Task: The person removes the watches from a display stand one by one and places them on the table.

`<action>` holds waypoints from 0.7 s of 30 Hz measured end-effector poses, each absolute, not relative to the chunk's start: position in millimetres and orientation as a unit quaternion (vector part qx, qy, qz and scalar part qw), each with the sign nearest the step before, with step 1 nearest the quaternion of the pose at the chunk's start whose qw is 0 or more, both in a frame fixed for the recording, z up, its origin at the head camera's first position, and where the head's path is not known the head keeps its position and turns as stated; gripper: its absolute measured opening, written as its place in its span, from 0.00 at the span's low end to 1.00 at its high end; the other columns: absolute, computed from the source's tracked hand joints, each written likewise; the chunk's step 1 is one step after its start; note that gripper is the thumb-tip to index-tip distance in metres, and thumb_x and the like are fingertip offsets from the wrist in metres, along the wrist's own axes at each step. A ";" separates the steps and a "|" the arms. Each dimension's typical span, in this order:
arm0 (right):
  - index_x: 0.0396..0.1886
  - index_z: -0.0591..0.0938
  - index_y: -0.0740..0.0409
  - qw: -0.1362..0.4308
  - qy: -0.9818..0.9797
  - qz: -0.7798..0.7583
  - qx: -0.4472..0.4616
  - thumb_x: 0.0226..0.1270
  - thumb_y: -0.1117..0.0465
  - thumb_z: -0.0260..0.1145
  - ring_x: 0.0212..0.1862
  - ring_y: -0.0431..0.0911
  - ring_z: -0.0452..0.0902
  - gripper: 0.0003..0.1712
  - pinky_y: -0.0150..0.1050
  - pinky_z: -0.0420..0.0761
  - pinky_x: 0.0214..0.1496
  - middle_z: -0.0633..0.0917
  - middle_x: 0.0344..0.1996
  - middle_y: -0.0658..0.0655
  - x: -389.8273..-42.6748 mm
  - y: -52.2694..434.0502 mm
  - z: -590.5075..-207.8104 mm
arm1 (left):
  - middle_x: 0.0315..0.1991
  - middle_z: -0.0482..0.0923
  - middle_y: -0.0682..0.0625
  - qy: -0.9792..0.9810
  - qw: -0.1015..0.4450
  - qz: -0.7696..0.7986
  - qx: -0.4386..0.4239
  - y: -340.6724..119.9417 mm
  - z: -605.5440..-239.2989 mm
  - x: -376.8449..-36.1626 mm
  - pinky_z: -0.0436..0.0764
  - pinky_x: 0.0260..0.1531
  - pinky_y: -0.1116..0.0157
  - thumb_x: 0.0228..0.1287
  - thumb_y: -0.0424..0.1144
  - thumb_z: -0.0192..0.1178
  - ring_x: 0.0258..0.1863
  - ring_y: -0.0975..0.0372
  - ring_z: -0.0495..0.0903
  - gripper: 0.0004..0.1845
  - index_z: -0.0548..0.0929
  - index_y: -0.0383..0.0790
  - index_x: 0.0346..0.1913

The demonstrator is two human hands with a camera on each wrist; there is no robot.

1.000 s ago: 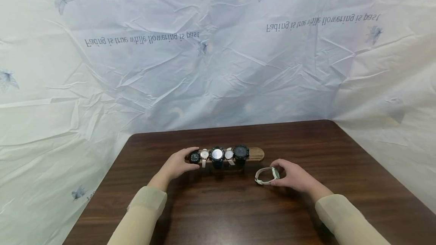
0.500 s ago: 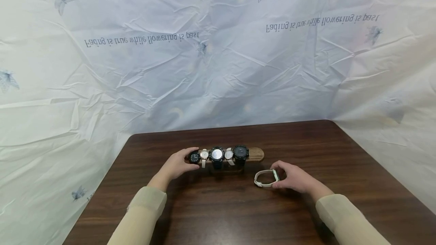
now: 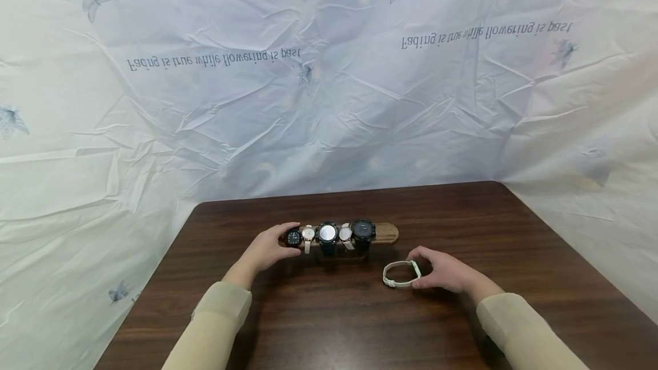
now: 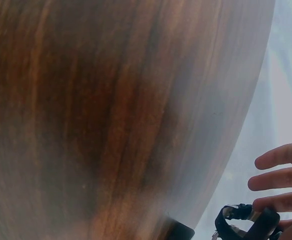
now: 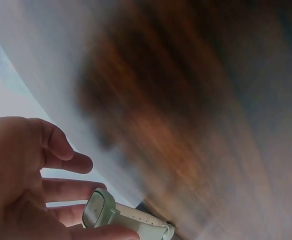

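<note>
Right hand pinches the white watch by its case, band loop resting on the table just right of the stand. A light pinch like that could let the watch slip or twist. Left hand curls around the stand's left end by the black watch; a nudge there could tip the four watches. Behind, the sheet reads, mirrored, "Fading is true while flowering is past". No brand is legible on any dial.

Watch stand's left end behind left hand
</note>
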State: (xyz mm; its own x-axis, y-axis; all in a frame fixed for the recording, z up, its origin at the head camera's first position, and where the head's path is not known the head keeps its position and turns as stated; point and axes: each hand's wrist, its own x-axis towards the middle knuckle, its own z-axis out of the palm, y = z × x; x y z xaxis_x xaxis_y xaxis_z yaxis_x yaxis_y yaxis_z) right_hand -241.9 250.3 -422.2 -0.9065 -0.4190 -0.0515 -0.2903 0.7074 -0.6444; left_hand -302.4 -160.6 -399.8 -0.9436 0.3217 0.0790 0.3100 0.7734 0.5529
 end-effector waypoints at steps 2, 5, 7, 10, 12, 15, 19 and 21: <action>0.44 0.71 0.47 0.104 0.916 -0.334 -0.198 0.43 0.45 0.69 0.36 0.46 0.67 0.28 0.41 0.67 0.34 0.74 0.36 0.50 -242.0 250.7 -422.4 | 0.58 0.63 0.56 0.942 0.010 0.292 0.166 -160.2 -399.5 -301.8 0.70 0.41 0.55 0.42 0.59 0.62 0.47 0.59 0.70 0.37 0.64 0.61 0.61; 0.44 0.71 0.47 0.111 0.913 -0.337 -0.203 0.43 0.46 0.69 0.37 0.46 0.68 0.27 0.42 0.67 0.35 0.74 0.37 0.51 -242.6 251.6 -423.0 | 0.58 0.63 0.56 0.942 0.009 0.294 0.163 -159.7 -399.2 -301.2 0.70 0.41 0.55 0.42 0.59 0.62 0.47 0.59 0.70 0.37 0.64 0.63 0.60; 0.44 0.71 0.47 0.112 0.914 -0.332 -0.205 0.43 0.46 0.69 0.37 0.45 0.68 0.27 0.42 0.67 0.36 0.74 0.37 0.50 -243.2 252.4 -423.7 | 0.58 0.63 0.57 0.941 0.008 0.295 0.162 -159.6 -399.0 -300.8 0.70 0.41 0.55 0.42 0.59 0.63 0.47 0.60 0.70 0.36 0.64 0.64 0.59; 0.44 0.71 0.46 0.111 0.916 -0.325 -0.206 0.43 0.46 0.69 0.39 0.45 0.68 0.27 0.43 0.67 0.38 0.74 0.37 0.49 -243.9 253.1 -424.6 | 0.57 0.64 0.57 0.941 0.005 0.295 0.162 -159.4 -398.8 -300.7 0.70 0.41 0.55 0.42 0.59 0.63 0.47 0.60 0.70 0.35 0.64 0.67 0.58; 0.43 0.71 0.45 0.108 0.919 -0.318 -0.206 0.42 0.45 0.69 0.40 0.45 0.68 0.27 0.44 0.67 0.39 0.74 0.37 0.48 -244.1 253.3 -425.0 | 0.57 0.64 0.57 0.941 0.004 0.296 0.163 -159.4 -398.8 -300.8 0.70 0.41 0.55 0.42 0.59 0.63 0.47 0.60 0.70 0.35 0.64 0.67 0.58; 0.43 0.71 0.45 0.108 0.920 -0.315 -0.205 0.42 0.45 0.69 0.41 0.45 0.68 0.27 0.44 0.67 0.40 0.74 0.37 0.48 -243.9 253.2 -424.8 | 0.57 0.63 0.57 0.941 0.002 0.297 0.164 -159.4 -398.9 -300.8 0.70 0.41 0.54 0.42 0.58 0.63 0.48 0.59 0.70 0.36 0.64 0.65 0.59; 0.43 0.72 0.45 0.111 0.921 -0.315 -0.202 0.42 0.45 0.69 0.41 0.45 0.68 0.27 0.44 0.67 0.40 0.74 0.37 0.48 -243.2 252.8 -424.7 | 0.58 0.63 0.57 0.941 0.002 0.297 0.164 -159.4 -399.1 -300.5 0.70 0.41 0.54 0.43 0.58 0.63 0.48 0.60 0.70 0.36 0.64 0.64 0.59; 0.43 0.72 0.45 0.113 0.920 -0.317 -0.201 0.42 0.46 0.69 0.41 0.45 0.68 0.26 0.45 0.68 0.40 0.75 0.37 0.48 -243.0 252.5 -425.0 | 0.57 0.64 0.57 0.941 0.002 0.295 0.164 -159.5 -399.5 -300.4 0.70 0.41 0.55 0.43 0.58 0.62 0.47 0.60 0.70 0.36 0.64 0.64 0.59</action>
